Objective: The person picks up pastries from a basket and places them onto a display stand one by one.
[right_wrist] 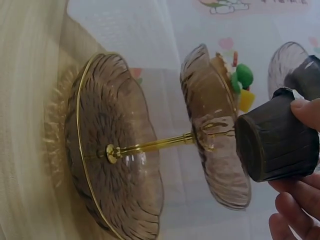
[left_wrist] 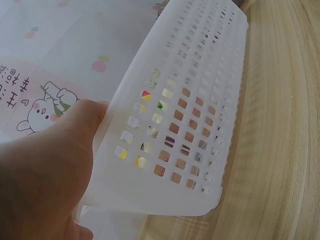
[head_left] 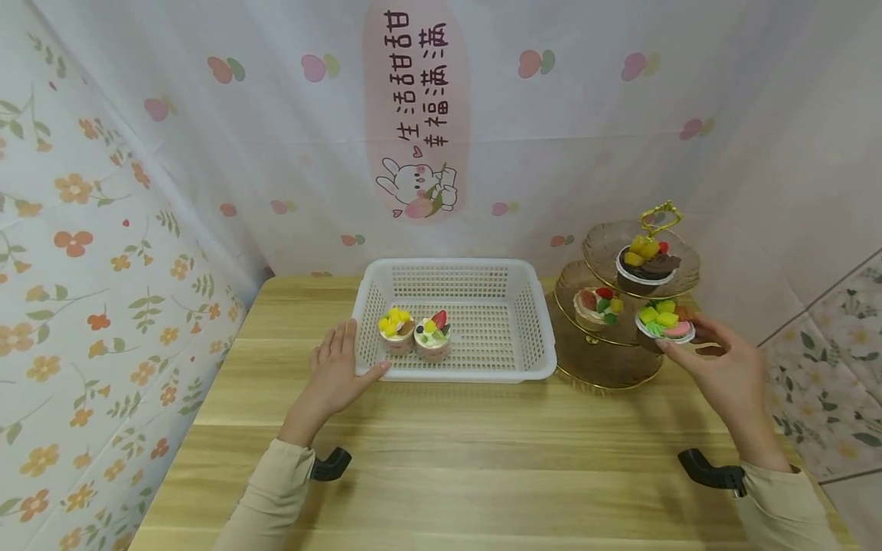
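Observation:
My left hand (head_left: 334, 370) rests at the left front corner of a white plastic basket (head_left: 482, 376), fingers straight and thumb along the rim. Inside the basket, at its left, stand two cupcakes: one with yellow topping (head_left: 396, 325), the other with a strawberry slice (head_left: 433, 337). My right hand (head_left: 736, 375) grips a cupcake in a dark cup (right_wrist: 280, 140), topped in yellow, green and pink, beside the middle tier (right_wrist: 216, 175) of a three-tier stand. A fruit-topped cupcake (head_left: 596, 308) sits on that tier, and a chocolate cupcake (head_left: 644, 268) on the top tier.
The stand's bottom tier (right_wrist: 117, 145) is amber, gold-rimmed and rests on the wooden table (head_left: 482, 467). A gold handle (head_left: 661, 217) tops the stand. Behind the basket hangs a printed curtain (head_left: 537, 153); patterned cloth (head_left: 89, 306) lines the left side.

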Tool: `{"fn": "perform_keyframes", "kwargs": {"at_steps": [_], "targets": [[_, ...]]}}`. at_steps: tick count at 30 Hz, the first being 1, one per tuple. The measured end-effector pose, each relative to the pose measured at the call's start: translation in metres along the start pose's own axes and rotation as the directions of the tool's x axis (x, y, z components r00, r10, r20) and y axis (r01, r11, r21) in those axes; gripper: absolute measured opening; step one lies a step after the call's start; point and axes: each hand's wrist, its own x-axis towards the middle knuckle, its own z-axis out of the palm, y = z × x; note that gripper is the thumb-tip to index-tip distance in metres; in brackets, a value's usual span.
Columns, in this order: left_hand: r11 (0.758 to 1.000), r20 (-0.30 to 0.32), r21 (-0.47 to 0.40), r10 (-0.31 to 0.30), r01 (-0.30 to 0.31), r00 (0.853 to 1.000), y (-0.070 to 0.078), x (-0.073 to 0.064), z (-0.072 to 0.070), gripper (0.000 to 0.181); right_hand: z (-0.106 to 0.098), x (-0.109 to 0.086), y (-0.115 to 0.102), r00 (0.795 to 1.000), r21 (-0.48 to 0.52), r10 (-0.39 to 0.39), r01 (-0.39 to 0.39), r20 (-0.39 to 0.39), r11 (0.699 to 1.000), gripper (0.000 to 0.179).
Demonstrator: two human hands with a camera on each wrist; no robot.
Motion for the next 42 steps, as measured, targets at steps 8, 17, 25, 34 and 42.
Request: {"fn": "perform_keyframes", "kwargs": {"at_steps": [8,17,25,34,42], "targets": [[1.000,-0.010,0.003,0.002,-0.002,1.000,-0.001,0.001,0.001,0.107,0.011,0.015,0.004,0.997,-0.050,0.075,-0.075,-0.010,0.996,0.064],[1.000,-0.001,-0.007,-0.006,0.006,1.000,-0.001,0.000,0.001,0.107,0.023,0.024,0.004,1.000,-0.098,-0.028,0.028,0.006,0.995,0.061],[1.000,-0.013,-0.002,0.002,-0.002,1.000,-0.002,0.000,0.001,0.106,0.029,0.028,0.006,0.995,-0.131,-0.099,0.096,-0.024,0.987,0.053],[1.000,-0.022,0.007,0.009,-0.009,1.000,-0.002,0.001,0.002,0.106,0.037,0.026,0.012,0.989,-0.127,-0.138,0.132,-0.046,0.983,0.049],[1.000,-0.021,-0.005,0.008,-0.008,1.000,-0.002,0.001,0.002,0.106,0.042,0.028,0.015,0.957,-0.127,-0.275,0.262,-0.096,0.957,0.051]]}}
